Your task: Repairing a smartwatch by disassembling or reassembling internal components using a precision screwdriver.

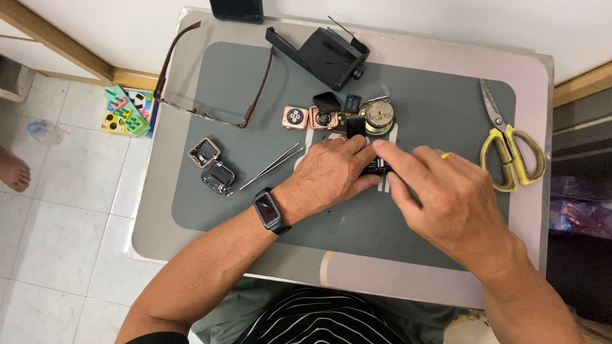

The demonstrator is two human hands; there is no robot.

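My left hand [331, 173] and my right hand [446, 197] meet over the grey mat [433, 114], both closed on a small black component [376, 168] that shows between the fingertips. Most of that part is hidden by the fingers. My left wrist wears a black smartwatch [269, 211], and a gold ring [447, 155] is on my right hand. Just beyond my fingers lie a rose-gold watch case back [295, 117], an opened watch body [324, 118] with black parts and a round brass-coloured mechanism [377, 117].
Metal tweezers [271, 167] lie left of my left hand. Two opened watch cases [212, 165] sit further left. Eyeglasses [210, 76] rest at the mat's far left, a black plastic housing [322, 54] at the back, yellow-handled scissors [510, 143] on the right. Tiled floor lies left of the table.
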